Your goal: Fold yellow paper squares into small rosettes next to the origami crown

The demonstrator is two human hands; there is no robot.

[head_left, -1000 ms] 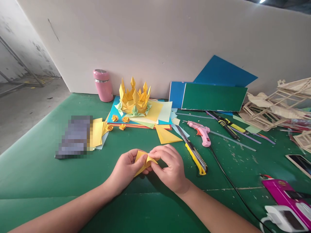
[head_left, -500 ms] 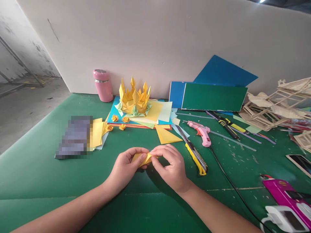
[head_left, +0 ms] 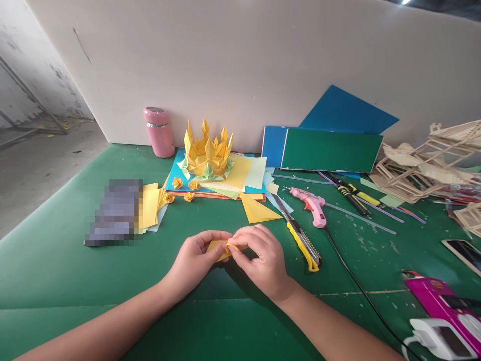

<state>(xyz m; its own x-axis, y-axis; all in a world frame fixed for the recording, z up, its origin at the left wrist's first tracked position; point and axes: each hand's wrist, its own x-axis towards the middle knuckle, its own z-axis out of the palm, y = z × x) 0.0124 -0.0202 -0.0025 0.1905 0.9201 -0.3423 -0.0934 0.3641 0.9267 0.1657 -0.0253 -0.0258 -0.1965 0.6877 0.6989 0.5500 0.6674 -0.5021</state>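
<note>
Between my two hands is a small piece of folded yellow paper [head_left: 217,246], held just above the green table [head_left: 240,331]. My left hand [head_left: 199,258] pinches its left part between thumb and fingers. The thumb and forefinger of my right hand [head_left: 263,258] grip its right end, where the paper curls up; the fingers hide part of it. Beyond my hands lies a folded yellow paper triangle [head_left: 259,209]. A yellow paper crown [head_left: 208,153] with pale green leaves stands farther back, and several small paper roses [head_left: 189,197] lie in front of it.
To the right are a yellow utility knife [head_left: 303,246], a pink glue gun [head_left: 313,205] with its black cord, and pliers [head_left: 353,197]. A pink bottle [head_left: 160,134] stands at the back left. Yellow sheets [head_left: 150,205] lie beside a blurred dark object [head_left: 118,213]. Wooden stick models [head_left: 424,165] sit far right.
My right fingers have moved slightly left along the paper. Its right end now curls up more, and my left thumb has shifted a little.
</note>
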